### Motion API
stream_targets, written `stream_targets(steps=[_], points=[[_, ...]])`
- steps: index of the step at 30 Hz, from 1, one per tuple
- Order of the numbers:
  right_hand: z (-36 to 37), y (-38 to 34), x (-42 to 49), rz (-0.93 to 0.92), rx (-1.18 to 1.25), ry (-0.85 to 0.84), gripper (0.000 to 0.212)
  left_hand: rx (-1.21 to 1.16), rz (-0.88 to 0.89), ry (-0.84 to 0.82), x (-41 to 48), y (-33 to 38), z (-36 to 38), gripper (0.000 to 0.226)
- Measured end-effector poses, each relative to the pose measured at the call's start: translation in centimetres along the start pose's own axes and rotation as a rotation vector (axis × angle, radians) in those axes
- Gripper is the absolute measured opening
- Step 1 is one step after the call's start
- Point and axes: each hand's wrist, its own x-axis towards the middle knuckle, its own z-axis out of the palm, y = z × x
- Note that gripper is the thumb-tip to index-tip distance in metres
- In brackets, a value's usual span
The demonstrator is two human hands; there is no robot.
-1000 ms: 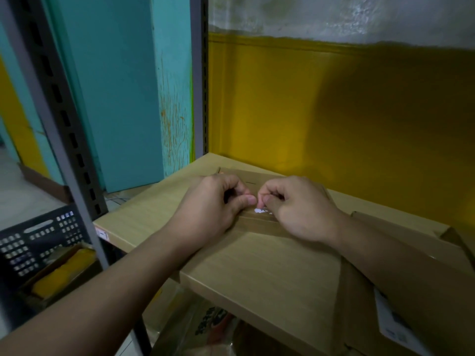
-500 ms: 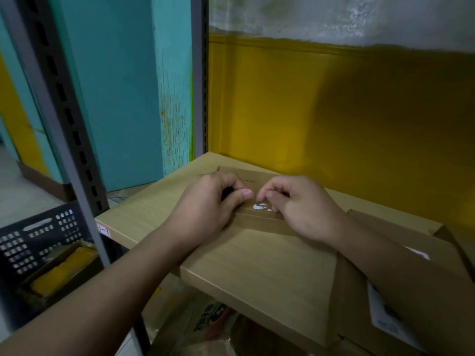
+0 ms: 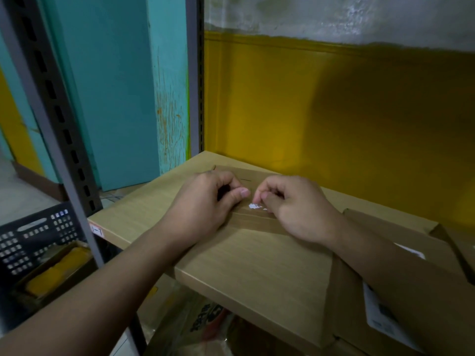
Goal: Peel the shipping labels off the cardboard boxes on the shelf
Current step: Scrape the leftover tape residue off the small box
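Observation:
A flat cardboard box (image 3: 257, 176) lies on the wooden shelf board (image 3: 257, 268) against the yellow wall. A small torn white label scrap (image 3: 255, 206) sticks to its top. My right hand (image 3: 295, 209) pinches at the edge of that scrap with thumb and forefinger. My left hand (image 3: 205, 204) rests on the box just left of it, fingers curled, thumb tip pressed on the cardboard. Whether the left fist holds anything is hidden. A larger cardboard box (image 3: 424, 291) at the right carries a white shipping label (image 3: 380, 312) on its side, under my right forearm.
A grey slotted shelf upright (image 3: 51, 124) stands at the left front, another upright (image 3: 195, 73) at the back corner. A black plastic crate (image 3: 33, 235) with a yellow item sits on the floor at the left. Printed bags lie on the shelf below (image 3: 205, 319).
Both hands stay on the flat box. My right fingertips have shifted slightly over the white scrap, and a little more of it shows.

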Motion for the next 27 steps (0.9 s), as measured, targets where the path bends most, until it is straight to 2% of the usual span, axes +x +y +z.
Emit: stream_targets(steps=[2, 16, 23, 27], points=[[0.1, 0.1, 0.1, 0.012, 0.043, 0.015, 0.023, -0.003, 0.007, 0.001, 0.0, 0.0, 0.0, 0.011], [0.0, -1.0, -0.5, -0.031, -0.134, -0.004, 0.024, 0.017, -0.001, -0.041, 0.0, 0.5, 0.0, 0.009], [-0.2, -0.3, -0.2, 0.014, 0.089, 0.091, 0.029, -0.019, -0.003, -0.045, 0.0, 0.2, -0.2, 0.009], [-0.2, 0.0, 0.0, -0.013, 0.015, 0.013, 0.023, -0.035, -0.028, -0.041, 0.0, 0.0, -0.2, 0.007]])
